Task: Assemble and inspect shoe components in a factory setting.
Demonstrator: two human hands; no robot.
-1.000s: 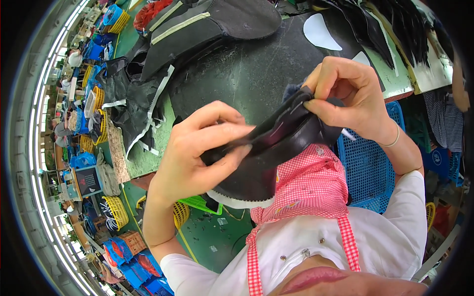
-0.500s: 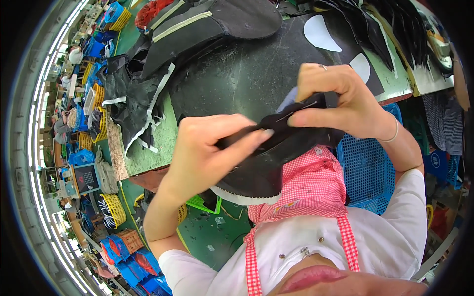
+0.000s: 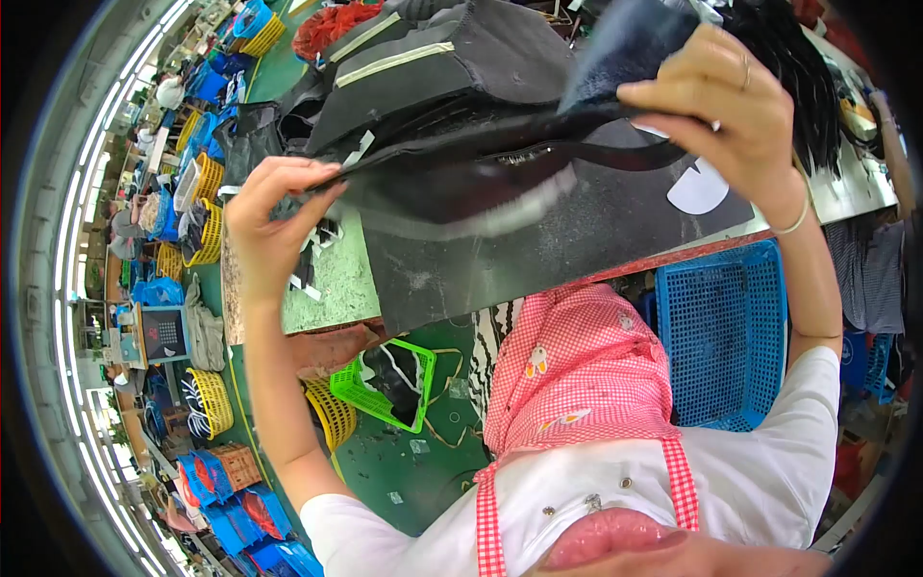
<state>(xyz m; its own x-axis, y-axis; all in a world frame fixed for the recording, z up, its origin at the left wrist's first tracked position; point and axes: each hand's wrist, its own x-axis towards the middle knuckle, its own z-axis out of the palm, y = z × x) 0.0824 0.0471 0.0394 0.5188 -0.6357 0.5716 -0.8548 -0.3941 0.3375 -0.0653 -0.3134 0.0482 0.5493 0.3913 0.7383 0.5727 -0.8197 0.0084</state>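
A long black leather-like piece (image 3: 433,188) is stretched between my hands above the worktable, partly smeared by motion. A pale, jagged-looking strip runs along its lower edge, and a row of small metallic bits shows near its middle. My left hand (image 3: 279,207) pinches the left end between thumb and fingers. Its other end is gripped by my right hand (image 3: 731,101), raised higher at the far right. A dark bluish flap (image 3: 630,53) stands up beside my right fingers, blurred; whether it is part of the same piece I cannot tell.
The worktable has a black mat (image 3: 461,279) and a green top (image 3: 351,288). A stack of black sheets (image 3: 404,77) lies at the back, a white rounded cutout (image 3: 696,189) at the right. Below stand a blue crate (image 3: 721,337) and a green basket (image 3: 423,385).
My hands have moved apart and up, away from my body and over the table. The black piece, bunched near my apron before, is now stretched out lengthwise.
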